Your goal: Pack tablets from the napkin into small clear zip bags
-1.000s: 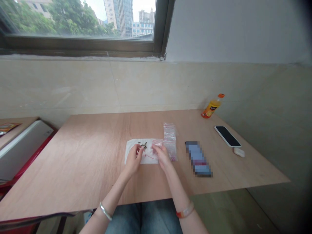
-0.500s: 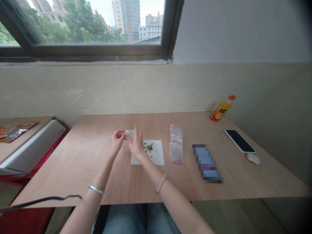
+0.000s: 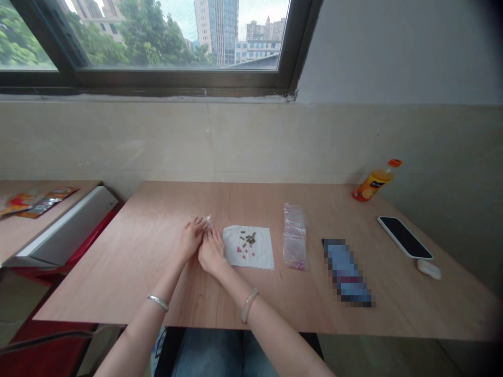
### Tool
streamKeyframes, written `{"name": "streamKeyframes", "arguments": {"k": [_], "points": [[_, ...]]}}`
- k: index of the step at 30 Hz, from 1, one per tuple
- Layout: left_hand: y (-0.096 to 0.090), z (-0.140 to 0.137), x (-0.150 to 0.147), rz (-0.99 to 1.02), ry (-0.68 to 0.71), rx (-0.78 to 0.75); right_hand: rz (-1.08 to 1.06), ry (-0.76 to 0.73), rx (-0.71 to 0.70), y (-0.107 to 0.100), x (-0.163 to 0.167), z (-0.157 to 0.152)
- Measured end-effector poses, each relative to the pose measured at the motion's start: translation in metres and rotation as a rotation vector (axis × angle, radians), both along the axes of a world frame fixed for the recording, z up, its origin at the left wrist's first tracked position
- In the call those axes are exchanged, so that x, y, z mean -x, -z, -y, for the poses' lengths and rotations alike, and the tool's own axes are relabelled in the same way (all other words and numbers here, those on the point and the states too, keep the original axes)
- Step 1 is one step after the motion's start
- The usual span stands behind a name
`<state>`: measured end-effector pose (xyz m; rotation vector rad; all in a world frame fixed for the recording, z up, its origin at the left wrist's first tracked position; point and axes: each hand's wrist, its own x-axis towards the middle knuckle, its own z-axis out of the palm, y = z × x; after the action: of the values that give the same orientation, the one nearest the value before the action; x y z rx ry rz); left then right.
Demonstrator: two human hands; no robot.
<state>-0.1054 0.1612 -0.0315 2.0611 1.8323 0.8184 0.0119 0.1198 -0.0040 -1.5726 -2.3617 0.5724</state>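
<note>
Side by side and touching, my left hand (image 3: 192, 236) and my right hand (image 3: 212, 252) are low over the table, left of a white paper sheet (image 3: 264, 256). Their fingers are closed on a small clear plastic bag (image 3: 208, 220), of which only a crumpled bit shows beyond the fingertips; what it contains is hidden. On the sheet, to the right of my right hand, lie several dark green-brown capsules (image 3: 250, 240) and several small pink pills (image 3: 244, 251). Further right is an overlapping row of clear plastic bags (image 3: 294, 230), the nearest with pink pieces at its bottom.
A blurred-out phone (image 3: 347, 273), a white-edged phone (image 3: 405, 237) and a small white case (image 3: 429, 269) lie on the right of the wooden table (image 3: 118, 262). An orange drink bottle (image 3: 376, 181) stands near the wall. A dark cable (image 3: 47, 340) crosses the lower left.
My hands have come down and together, with the fingers now closed around the bag. More of the sheet and its pink pills shows. The view has shifted slightly left.
</note>
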Motion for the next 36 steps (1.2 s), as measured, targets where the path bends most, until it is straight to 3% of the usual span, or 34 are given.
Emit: {"name": "streamKeyframes", "arguments": {"k": [7, 20, 26, 30, 36], "points": [[-0.002, -0.002, 0.004, -0.313, 0.114, 0.091, -0.043, 0.044, 0.060, 0.008, 0.003, 0.006], [-0.006, -0.001, 0.011, -0.496, 0.185, 0.070, 0.002, 0.051, 0.056, 0.007, 0.003, 0.009], [-0.008, -0.002, 0.010, -0.536, 0.211, 0.081, -0.173, 0.016, -0.003, -0.002, -0.019, 0.008], [-0.011, -0.001, 0.006, -0.501, 0.151, 0.102, -0.272, 0.180, -0.086, -0.016, -0.050, 0.019], [-0.023, -0.001, -0.005, -0.331, -0.007, 0.030, -0.336, 0.741, -0.298, -0.013, -0.147, 0.033]]}}
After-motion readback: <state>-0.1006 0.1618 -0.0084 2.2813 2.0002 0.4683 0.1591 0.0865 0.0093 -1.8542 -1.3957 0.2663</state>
